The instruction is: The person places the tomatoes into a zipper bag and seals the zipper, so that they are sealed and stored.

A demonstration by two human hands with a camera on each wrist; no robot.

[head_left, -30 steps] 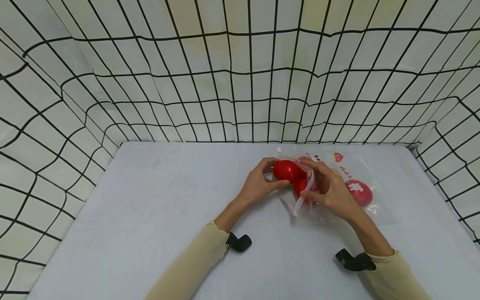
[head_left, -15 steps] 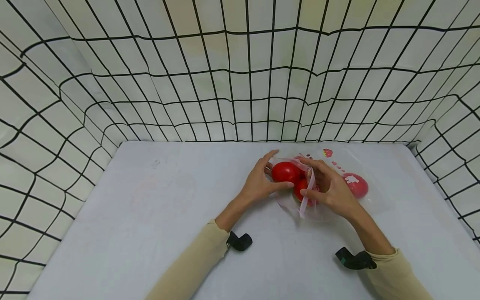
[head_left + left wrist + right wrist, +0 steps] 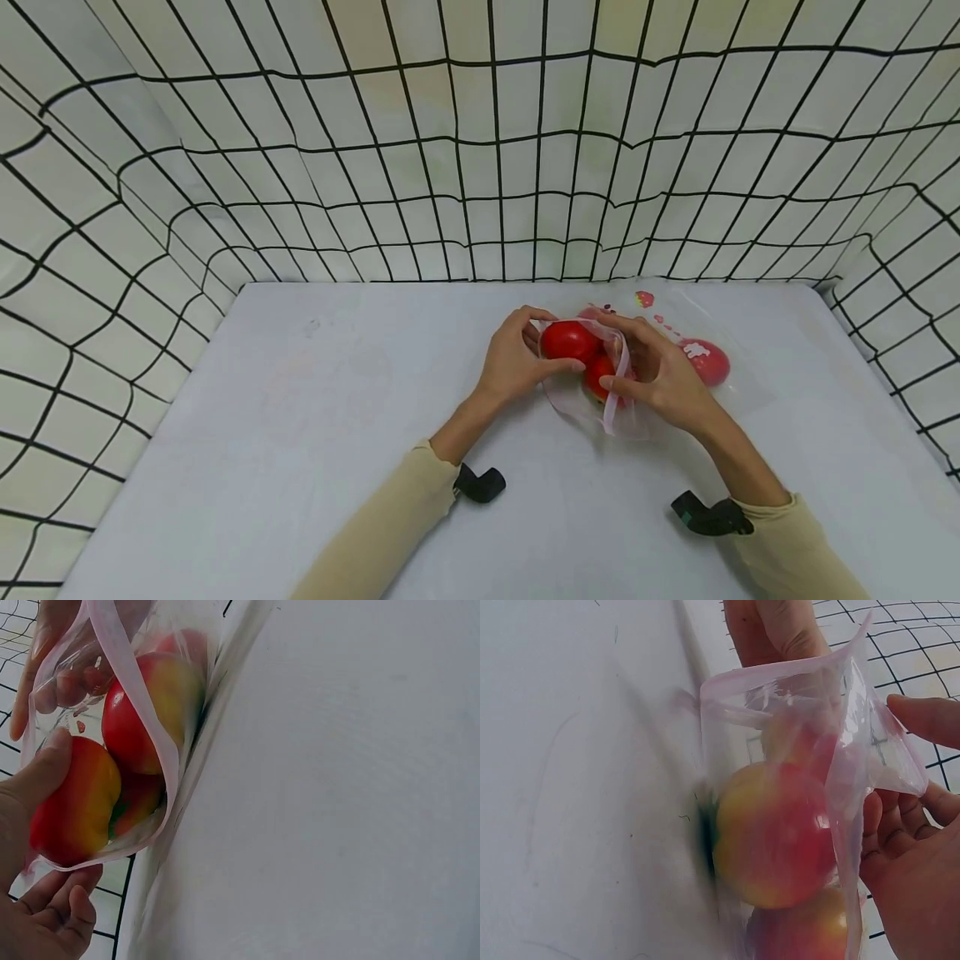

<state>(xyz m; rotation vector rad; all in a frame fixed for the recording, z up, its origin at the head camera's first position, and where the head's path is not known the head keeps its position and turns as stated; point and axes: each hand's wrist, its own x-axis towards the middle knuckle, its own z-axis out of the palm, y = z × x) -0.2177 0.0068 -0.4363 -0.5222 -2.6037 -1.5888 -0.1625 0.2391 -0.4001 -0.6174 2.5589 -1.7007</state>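
My left hand (image 3: 510, 358) holds a red-and-yellow mango (image 3: 79, 802) at the mouth of a clear plastic bag with a pale pink rim (image 3: 165, 742). Its thumb lies on the mango, and the other fingers curl below the rim. In the head view this mango (image 3: 567, 342) looks red and sits left of another red fruit (image 3: 597, 379). The right hand (image 3: 667, 383) grips the bag's mouth on the right, its fingers partly hidden by the plastic. More mangoes press together inside the bag, one large mango (image 3: 772, 840) showing blurred through its side in the right wrist view.
The bag's far end, with a pink printed patch (image 3: 705, 360) and small strawberry prints, lies on the white table (image 3: 337, 417). Black wire mesh (image 3: 480, 167) in front of white sheeting stands along the back and sides. A black wrist camera (image 3: 480, 483) sits at each cuff.
The bag's printed end has slid left toward the hands. The left fingers straightened, then curled back round the mango at the mouth, which shifted slightly left. The right hand stays nearly in place.
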